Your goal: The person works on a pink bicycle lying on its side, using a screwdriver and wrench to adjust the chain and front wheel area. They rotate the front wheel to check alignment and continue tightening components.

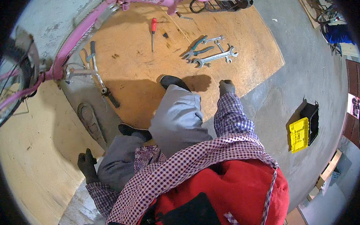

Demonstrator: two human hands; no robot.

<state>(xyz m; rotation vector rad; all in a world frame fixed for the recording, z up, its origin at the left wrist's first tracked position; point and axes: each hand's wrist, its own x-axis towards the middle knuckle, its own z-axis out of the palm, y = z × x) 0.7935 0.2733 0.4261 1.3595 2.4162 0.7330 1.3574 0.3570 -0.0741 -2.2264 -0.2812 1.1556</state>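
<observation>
My left hand (87,164), in a dark glove, hangs beside my left knee above a pale board, its fingers apart and nothing in them. In front of my right thigh, my right hand (227,87) is gloved too, with fingers curled in and nothing showing in them. Nearest to it on the brown board lie a large open-ended wrench (215,57), smaller wrenches (213,39) and green-handled pliers (195,49). A red-handled screwdriver (153,31) lies farther left. Along the left stands a pink bicycle frame (79,37) with a handlebar (98,74) low near the board.
A brown board (130,62) covers the floor before me, a pale board (34,146) the left. A grey bicycle part (90,118) lies between them. On the concrete to my right sits a black box (314,118) with a yellow tray (299,135). Wooden pieces (326,173) lie farther right.
</observation>
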